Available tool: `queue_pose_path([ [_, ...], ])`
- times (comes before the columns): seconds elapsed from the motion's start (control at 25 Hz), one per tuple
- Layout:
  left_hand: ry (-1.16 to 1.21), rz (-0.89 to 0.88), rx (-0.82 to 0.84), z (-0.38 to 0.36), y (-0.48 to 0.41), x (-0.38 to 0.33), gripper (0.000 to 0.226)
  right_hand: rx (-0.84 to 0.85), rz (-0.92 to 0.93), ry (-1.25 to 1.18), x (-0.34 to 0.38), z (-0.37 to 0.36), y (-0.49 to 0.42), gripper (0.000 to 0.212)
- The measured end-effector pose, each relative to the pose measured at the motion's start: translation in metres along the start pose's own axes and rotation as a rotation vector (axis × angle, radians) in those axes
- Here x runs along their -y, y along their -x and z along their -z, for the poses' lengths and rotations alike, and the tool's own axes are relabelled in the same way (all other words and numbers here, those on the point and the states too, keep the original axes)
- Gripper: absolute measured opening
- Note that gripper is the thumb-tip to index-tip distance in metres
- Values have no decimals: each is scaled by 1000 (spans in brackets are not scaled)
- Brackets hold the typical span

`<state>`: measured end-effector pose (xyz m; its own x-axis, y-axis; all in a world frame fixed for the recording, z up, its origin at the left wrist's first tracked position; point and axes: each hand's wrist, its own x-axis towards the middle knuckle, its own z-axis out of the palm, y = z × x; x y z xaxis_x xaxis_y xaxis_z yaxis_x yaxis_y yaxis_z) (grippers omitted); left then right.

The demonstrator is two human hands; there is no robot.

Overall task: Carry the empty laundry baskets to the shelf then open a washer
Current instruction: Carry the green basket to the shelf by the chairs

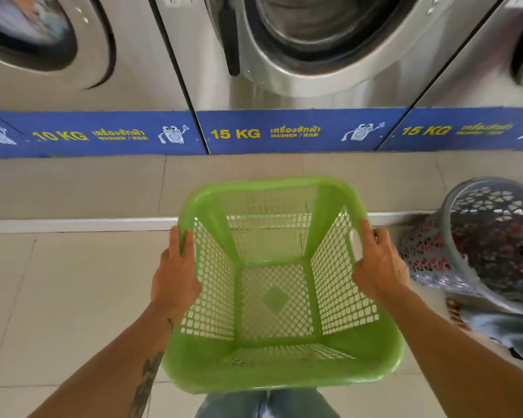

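An empty green plastic laundry basket (pixel 277 366) with lattice walls hangs in front of me, above the tiled floor. My left hand (pixel 175 273) grips its left rim and my right hand (pixel 378 263) grips the right rim at the handle slot. Straight ahead stands a silver 15 KG washer (pixel 299 49); its round door looks open, with the drum showing. A grey round basket (pixel 453 233) holding dark and red laundry sits on the floor to my right.
A 10 KG washer (pixel 58 40) with a closed door stands at the left, another 15 KG washer (pixel 480 70) at the right. A blue label strip (pixel 133 146) runs along their bases. A raised tiled step (pixel 73 224) lies before them.
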<state>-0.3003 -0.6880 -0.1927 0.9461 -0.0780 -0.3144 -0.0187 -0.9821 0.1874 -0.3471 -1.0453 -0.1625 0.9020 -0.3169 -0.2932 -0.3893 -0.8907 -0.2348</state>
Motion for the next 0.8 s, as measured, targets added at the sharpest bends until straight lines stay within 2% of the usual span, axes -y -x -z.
queue_pose_path([
  [0.24, 23, 25, -132, 102, 68, 0, 102, -28, 138, 100, 32, 105, 54, 93],
  [0.4, 91, 133, -282, 149, 132, -3, 94, -65, 294, 127, 43, 151, 74, 90],
  [0.6, 136, 351, -379, 176, 241, 19, 95, -58, 511, 124, 84, 173, 107, 87],
  [0.8, 174, 555, -536, 197, 367, 55, 87, 13, 766, 145, 165, 168, 159, 88],
])
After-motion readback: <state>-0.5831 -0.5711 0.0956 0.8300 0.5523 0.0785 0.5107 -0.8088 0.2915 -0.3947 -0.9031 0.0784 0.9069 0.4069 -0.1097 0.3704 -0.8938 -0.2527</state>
